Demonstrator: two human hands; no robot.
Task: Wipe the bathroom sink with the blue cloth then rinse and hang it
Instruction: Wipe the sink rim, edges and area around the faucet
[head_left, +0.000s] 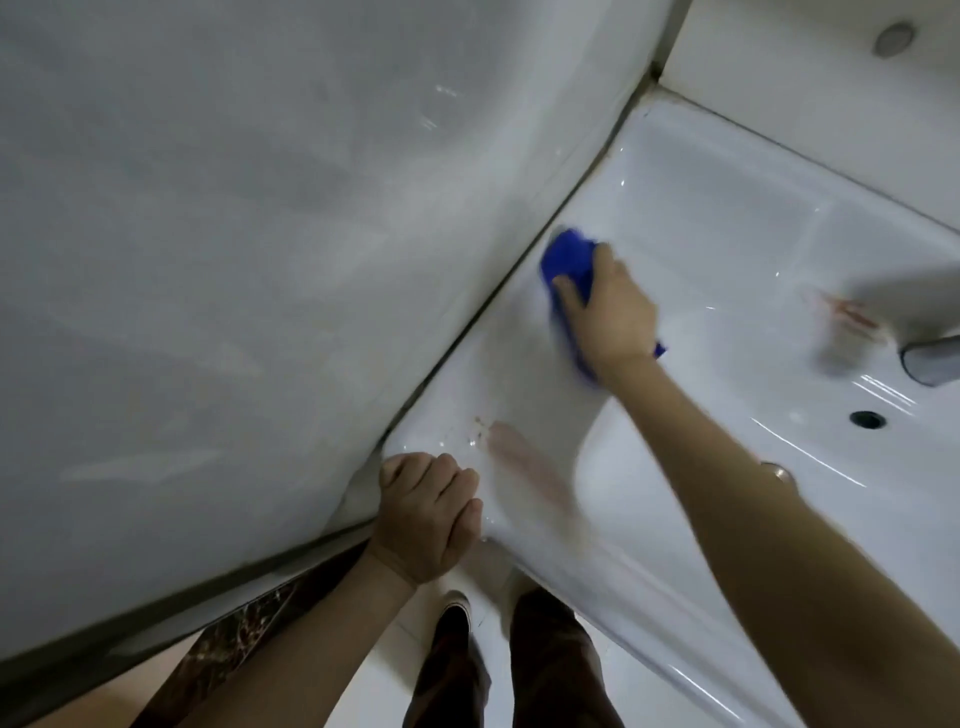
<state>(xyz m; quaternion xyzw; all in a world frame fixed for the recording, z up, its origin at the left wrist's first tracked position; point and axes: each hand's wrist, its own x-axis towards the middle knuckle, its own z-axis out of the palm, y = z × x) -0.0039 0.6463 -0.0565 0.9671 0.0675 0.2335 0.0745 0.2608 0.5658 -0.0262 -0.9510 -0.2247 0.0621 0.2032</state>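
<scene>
No brand, label or writing readable anywhere. Count: one blue cloth (569, 265), one white sink (727, 234), one overflow hole (866, 419), one faucet spout (932, 358) at the right edge, two hands.

Your right hand (610, 306) lies flat on the blue cloth, palm down, fingers spread over it, pressing it onto the sink's flat rim. The cloth sits on the left side of the rim, near the edge where the sink meets the wall (260, 234); blue shows beyond your fingertips and under the wrist.

Your left hand (426, 519) is curled into a loose fist, holding nothing, resting on the sink's near left corner by the wall. It is well apart from the cloth, nearer to you along the same left edge.

Reddish smears (847, 312) show on the rim near the faucet spout. Your two legs (519, 665) stand on the floor below.
</scene>
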